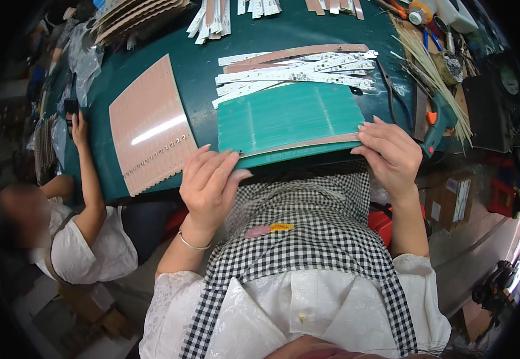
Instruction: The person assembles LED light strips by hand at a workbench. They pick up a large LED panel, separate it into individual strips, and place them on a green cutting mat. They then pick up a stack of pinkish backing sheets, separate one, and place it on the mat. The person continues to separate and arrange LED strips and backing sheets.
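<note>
A green ribbed board (284,119) lies flat at the table's near edge, in front of me. Along its near side runs a thin pinkish-brown circuit board strip (299,144). My left hand (209,182) pinches the strip's left end between thumb and fingers. At the other end my right hand (391,154) is closed on it in the same way. Just beyond the board lies a loose pile of white circuit board strips (296,76), some with the brown side up. A brown scalloped panel (151,122) with a row of small holes rests to the left.
Pliers (391,90) and a green glue gun (440,127) lie to the right, near thin sticks (433,78). More strip bundles (212,21) and stacked brown panels (134,18) are at the far side. At left, another person's hand (79,128) holds a dark object.
</note>
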A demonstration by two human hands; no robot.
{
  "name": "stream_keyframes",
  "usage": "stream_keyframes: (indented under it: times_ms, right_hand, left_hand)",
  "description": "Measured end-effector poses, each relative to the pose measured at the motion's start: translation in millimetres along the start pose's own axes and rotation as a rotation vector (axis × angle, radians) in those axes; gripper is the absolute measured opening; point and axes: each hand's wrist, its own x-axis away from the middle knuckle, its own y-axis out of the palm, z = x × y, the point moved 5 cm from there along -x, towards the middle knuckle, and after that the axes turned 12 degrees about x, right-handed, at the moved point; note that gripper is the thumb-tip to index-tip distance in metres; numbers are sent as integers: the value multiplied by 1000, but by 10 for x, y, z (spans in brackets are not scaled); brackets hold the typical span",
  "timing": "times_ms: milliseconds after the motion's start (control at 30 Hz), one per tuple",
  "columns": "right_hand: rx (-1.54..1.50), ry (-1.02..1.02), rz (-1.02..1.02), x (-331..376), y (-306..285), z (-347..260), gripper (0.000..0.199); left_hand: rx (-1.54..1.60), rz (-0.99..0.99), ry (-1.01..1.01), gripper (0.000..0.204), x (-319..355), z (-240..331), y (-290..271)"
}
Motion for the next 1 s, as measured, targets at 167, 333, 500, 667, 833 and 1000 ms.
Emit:
stream_keyframes:
  times_ms: [167,333,500,667,833,1000]
  right_hand:
    - [17,13,26,11,4,-23,23]
    - [21,4,19,20,19,-38,23]
    - [21,18,-32,-10,5,-42,25]
    - [12,51,-187,-213,-19,-90,24]
    - [-81,-87,-315,-368,237,-337,17]
    - [-151,-122,-470,-514,298,-375,16]
  left_hand:
    - [9,42,68,30,76,26,-7]
    - [29,102,101,29,183,-25,18]
    - [30,106,29,33,162,-64,-60]
    - [147,67,-192,33,185,-209,-152]
    - [196,-9,-202,28,71,-188,-162]
    - [476,-87,-505,21,17,-257,-205]
